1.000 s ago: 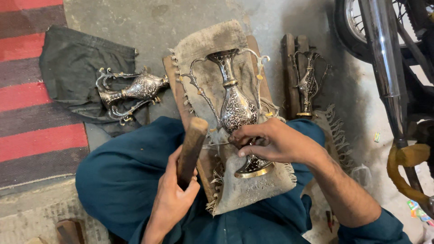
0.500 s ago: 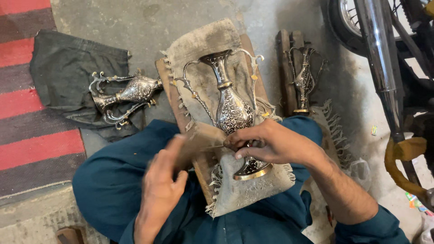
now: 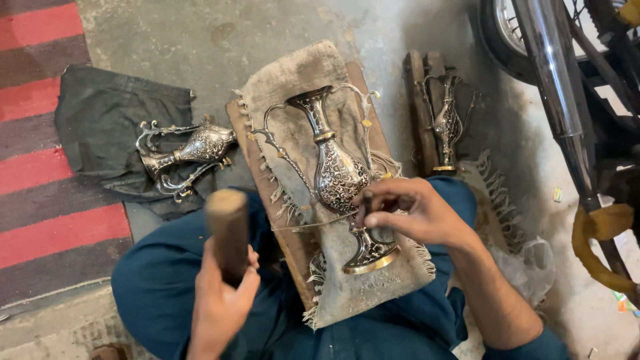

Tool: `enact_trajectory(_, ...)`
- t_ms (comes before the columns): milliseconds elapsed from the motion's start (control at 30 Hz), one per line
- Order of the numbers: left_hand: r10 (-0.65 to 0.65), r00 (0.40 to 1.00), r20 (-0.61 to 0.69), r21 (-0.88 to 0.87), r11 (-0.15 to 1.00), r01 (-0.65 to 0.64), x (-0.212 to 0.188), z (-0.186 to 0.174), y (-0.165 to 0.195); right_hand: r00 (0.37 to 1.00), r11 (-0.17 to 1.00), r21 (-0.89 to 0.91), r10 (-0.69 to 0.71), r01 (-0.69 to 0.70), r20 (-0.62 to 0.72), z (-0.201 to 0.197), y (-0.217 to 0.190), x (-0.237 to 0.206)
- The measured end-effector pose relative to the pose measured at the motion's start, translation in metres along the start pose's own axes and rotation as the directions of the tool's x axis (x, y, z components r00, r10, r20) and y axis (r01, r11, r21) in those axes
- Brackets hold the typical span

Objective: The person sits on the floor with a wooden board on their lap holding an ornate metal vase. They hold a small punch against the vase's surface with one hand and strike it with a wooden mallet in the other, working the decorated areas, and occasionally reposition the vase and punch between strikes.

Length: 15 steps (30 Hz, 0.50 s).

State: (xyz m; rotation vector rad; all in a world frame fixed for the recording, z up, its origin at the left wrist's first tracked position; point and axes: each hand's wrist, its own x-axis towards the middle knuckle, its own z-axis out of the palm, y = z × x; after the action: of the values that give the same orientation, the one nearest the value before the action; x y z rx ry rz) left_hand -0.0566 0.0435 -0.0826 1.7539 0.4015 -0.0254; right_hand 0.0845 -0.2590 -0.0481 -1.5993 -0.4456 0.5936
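An ornate silver vase with two curled handles and a gold-rimmed foot lies on a frayed beige cloth over a wooden board on my lap. My right hand rests on the vase's lower body and pinches a small dark punch tool against it. My left hand is raised to the left of the board and grips a wooden mallet, its blurred head pointing up.
A second silver vase lies on a dark cloth to the left. A third vase rests on wooden blocks to the right. A motorcycle wheel and chrome exhaust pipe stand at the far right. A red-striped mat covers the left floor.
My left hand swung the mallet in against the tool at the vase, then drew it back up and to the left. My right hand stays on the vase.
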Motion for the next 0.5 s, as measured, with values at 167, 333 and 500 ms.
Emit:
enact_trajectory(167,0.443,0.891,-0.101,-0.582,0.700,-0.414,-0.028,0.038,-0.008,1.000,0.999,0.033,0.002,-0.002,0.008,-0.001,0.009,-0.014)
enact_trajectory(333,0.267,0.961,0.079,-0.481,0.854,-0.198,-0.021,0.048,-0.012,1.000,1.000,0.003,-0.004,0.004,-0.001,-0.003,0.011,-0.011)
enact_trajectory(500,-0.038,0.992,0.120,-0.109,0.993,0.051,-0.009,0.030,0.002,0.998,0.989,-0.136,0.059,-0.058,0.005,-0.005,0.010,-0.010)
